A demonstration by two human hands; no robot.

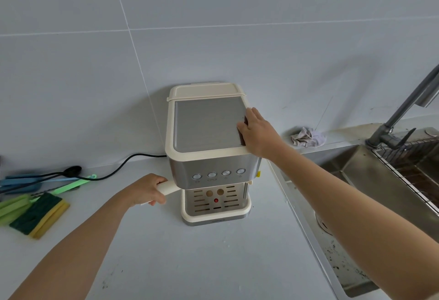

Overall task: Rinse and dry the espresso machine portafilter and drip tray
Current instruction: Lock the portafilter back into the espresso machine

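A cream and steel espresso machine [209,133] stands against the tiled wall. Its portafilter handle [169,186], cream coloured, sticks out to the left under the button panel; my left hand [148,190] is closed around it. The portafilter's basket is hidden under the machine head. My right hand [257,131] lies on the machine's top right edge, fingers spread over the rim. The drip tray [237,213], cream with a slotted steel grate and a red float, sits in the machine's base.
A crumpled grey cloth [308,138] lies by the wall right of the machine. The steel sink [351,166] with faucet [401,119] and wire rack is at right. Sponges [40,214], brushes and the black power cord [118,171] lie left.
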